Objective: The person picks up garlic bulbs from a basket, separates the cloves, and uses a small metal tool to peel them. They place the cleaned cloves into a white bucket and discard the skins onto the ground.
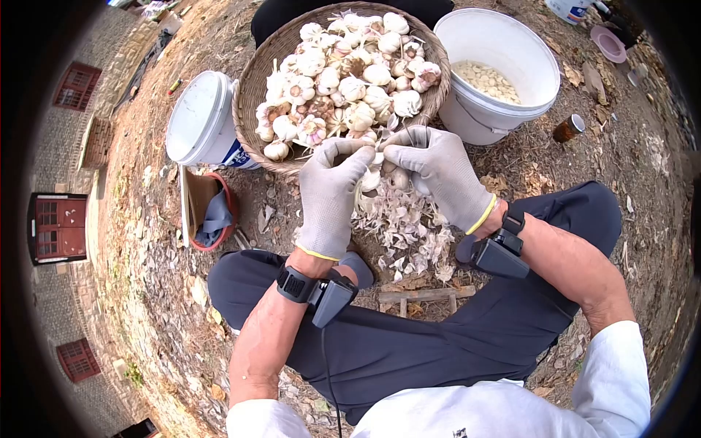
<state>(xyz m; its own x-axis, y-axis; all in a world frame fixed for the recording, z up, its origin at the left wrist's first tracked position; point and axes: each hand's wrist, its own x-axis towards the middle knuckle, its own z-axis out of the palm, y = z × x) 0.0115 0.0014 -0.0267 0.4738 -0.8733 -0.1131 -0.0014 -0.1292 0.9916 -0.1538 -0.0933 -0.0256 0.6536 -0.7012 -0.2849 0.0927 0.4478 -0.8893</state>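
My left hand and my right hand, both in grey gloves, meet over a garlic bulb held between their fingertips. Just beyond them stands a woven basket heaped with whole garlic bulbs. Below my hands a pile of white garlic skins lies on the ground between my knees. A white bucket at the upper right holds peeled cloves.
A white lidded bucket lies on its side left of the basket. A red bowl with cloth and cardboard is beside my left knee. A small brown bottle stands right of the clove bucket. Dry leaves cover the dirt.
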